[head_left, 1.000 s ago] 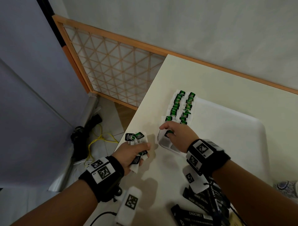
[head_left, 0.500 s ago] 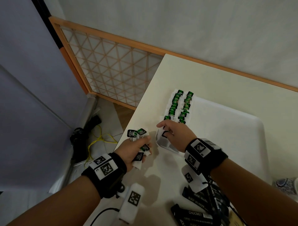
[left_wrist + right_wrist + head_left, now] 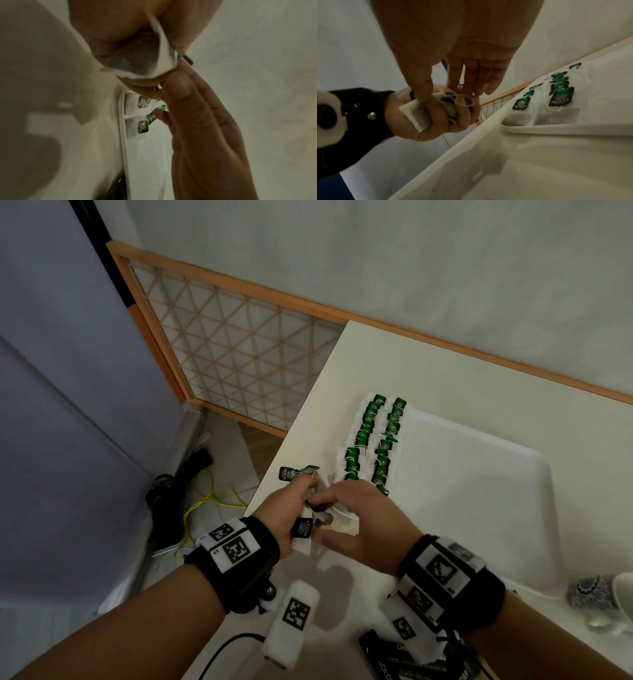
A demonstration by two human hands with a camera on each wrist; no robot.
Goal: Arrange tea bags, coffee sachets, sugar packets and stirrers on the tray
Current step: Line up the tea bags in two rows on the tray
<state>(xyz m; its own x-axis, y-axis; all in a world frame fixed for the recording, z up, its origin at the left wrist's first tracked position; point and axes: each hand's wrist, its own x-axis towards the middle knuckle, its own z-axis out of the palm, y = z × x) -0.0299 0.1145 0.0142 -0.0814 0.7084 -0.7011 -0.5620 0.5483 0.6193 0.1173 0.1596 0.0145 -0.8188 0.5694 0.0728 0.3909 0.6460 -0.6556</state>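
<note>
My left hand hovers at the table's left edge and grips a bunch of green-tagged tea bags; their tags stick out above and below its fist. From the right, my right hand reaches into that bunch, its thumb and forefinger pinching one tea bag at its string end. On the white tray two rows of tea bags lie along the left side. Black coffee sachets lie on the table under my right wrist.
The cream table ends just left of my hands. A wooden lattice screen and cables are on the floor side. A patterned cup stands at the right edge.
My right hand has left the tray's near left corner and moved left onto the bunch in my left hand. The left hand rose slightly toward it.
</note>
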